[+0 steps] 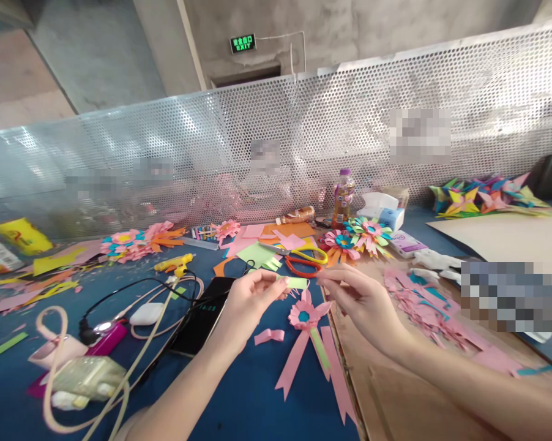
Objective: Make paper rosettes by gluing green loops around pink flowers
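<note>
My left hand point(257, 293) is closed in a pinch on a short light-green paper strip point(298, 283). Just right of the strip, my right hand point(361, 297) has its thumb and fingers pressed together; whatever lies between them is too small to make out. Below both hands is a pink paper flower point(304, 313) with a teal centre and ribbon tails on the blue tabletop. A pink paper bow piece point(269, 335) lies to its left, and a long pink strip point(338, 373) to its right. Behind my hands rest orange-handled scissors point(303, 267) and yellow-handled scissors point(313, 252).
On the left are a yellow glue gun point(174, 264), a black phone point(202, 318), tangled cables and a power adapter point(90, 383). Finished paper flowers point(368, 233), a bottle point(344, 199) and tissues point(390, 215) stand behind. Cardboard point(377, 392) covers the right side.
</note>
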### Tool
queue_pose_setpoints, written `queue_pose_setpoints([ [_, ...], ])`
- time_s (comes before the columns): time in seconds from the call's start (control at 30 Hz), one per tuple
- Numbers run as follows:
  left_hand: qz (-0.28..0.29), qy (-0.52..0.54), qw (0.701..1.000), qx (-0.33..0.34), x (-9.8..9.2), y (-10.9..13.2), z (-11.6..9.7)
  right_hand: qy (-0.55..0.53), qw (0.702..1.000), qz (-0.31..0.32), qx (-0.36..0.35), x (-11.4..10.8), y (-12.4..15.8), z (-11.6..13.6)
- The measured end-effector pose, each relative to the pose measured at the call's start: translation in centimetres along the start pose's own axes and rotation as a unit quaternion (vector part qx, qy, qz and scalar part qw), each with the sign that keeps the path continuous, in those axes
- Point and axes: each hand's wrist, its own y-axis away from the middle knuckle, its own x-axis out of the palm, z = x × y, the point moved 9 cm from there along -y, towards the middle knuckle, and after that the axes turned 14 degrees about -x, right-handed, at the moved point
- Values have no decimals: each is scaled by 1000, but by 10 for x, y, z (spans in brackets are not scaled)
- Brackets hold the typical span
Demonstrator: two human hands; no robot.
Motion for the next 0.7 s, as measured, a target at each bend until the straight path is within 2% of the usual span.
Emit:
queue_pose_setpoints([
  [0.17,-2,1,1000,3,0,1,0,-19,999,-9,25,-1,1,-5],
  [0.37,-5,2,1000,0,0,1,0,9,1000,-21,14,-6,1,-8],
  [0.53,-6,3,1000,-1,0,1,0,90,990,-102,-23,-23,-1,-13],
  [0.6,-5,2,1000,0,0,2,-1,120,982,-147,-3,-33,1,-21],
  [0.7,-4,-5,1000,3,1,3,-2,113,977,-167,69,-38,5,-41],
])
